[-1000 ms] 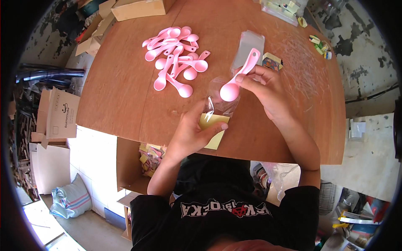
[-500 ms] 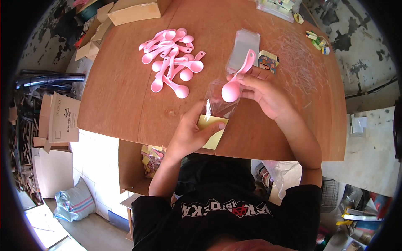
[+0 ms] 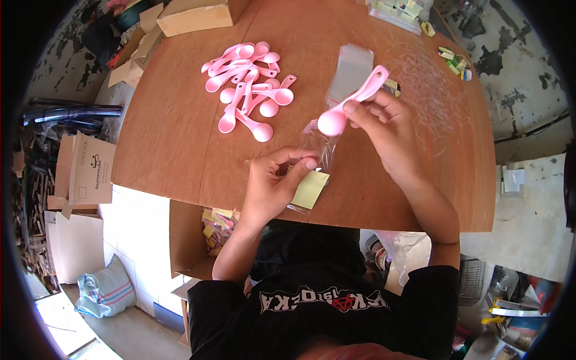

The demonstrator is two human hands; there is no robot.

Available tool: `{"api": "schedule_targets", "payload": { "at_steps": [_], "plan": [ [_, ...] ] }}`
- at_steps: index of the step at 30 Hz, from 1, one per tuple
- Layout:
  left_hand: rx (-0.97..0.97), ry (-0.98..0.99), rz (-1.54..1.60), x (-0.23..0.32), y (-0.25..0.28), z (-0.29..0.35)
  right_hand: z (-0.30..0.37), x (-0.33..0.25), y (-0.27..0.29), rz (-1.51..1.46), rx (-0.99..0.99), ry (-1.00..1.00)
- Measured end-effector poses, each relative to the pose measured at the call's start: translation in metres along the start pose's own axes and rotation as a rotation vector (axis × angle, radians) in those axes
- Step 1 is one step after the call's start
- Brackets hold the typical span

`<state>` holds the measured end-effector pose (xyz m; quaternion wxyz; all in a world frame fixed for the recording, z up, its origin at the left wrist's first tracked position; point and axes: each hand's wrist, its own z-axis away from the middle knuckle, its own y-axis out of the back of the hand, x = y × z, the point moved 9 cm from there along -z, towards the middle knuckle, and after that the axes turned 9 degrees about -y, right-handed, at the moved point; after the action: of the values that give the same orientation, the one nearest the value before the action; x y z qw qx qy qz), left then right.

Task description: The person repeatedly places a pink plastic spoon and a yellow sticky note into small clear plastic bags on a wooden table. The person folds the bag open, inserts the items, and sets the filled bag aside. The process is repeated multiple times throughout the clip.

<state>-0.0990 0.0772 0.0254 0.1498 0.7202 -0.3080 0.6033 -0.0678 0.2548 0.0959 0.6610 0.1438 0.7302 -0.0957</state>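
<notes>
Wooden tabletop (image 3: pixel 174 144) carries pink scoops (image 3: pixel 249 87) at eleven o'clock; left hand (image 3: pixel 270 180) pinches a clear bag (image 3: pixel 324 146), leaving its far end free; at one o'clock, right hand (image 3: pixel 387 129) grips another scoop (image 3: pixel 333 122) by the handle, bowl uncovered.

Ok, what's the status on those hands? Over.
Right hand: holding pink spoon. Left hand: holding clear bag with yellow card. Spoon pile: off left, out of the way.
</notes>
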Motion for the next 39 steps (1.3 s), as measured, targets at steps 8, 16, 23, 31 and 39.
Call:
{"api": "schedule_targets", "payload": {
  "at_steps": [8, 16, 23, 31, 39],
  "plan": [
    [-0.027, -0.050, -0.159, 0.006, 0.002, -0.004, 0.003, 0.003, -0.010, -0.009, -0.083, -0.126],
    [0.019, -0.026, -0.209, 0.010, 0.006, -0.006, 0.007, 0.009, -0.013, -0.048, -0.110, -0.203],
    [0.000, -0.094, -0.039, 0.013, 0.000, -0.007, 0.017, 0.012, -0.029, 0.103, -0.183, -0.200],
    [-0.100, -0.103, 0.017, 0.021, -0.011, -0.007, 0.024, -0.035, -0.014, 0.240, -0.002, 0.216],
    [-0.040, -0.157, 0.054, 0.033, -0.014, -0.006, 0.046, -0.058, -0.029, 0.551, 0.012, 0.569]
  ]
}}
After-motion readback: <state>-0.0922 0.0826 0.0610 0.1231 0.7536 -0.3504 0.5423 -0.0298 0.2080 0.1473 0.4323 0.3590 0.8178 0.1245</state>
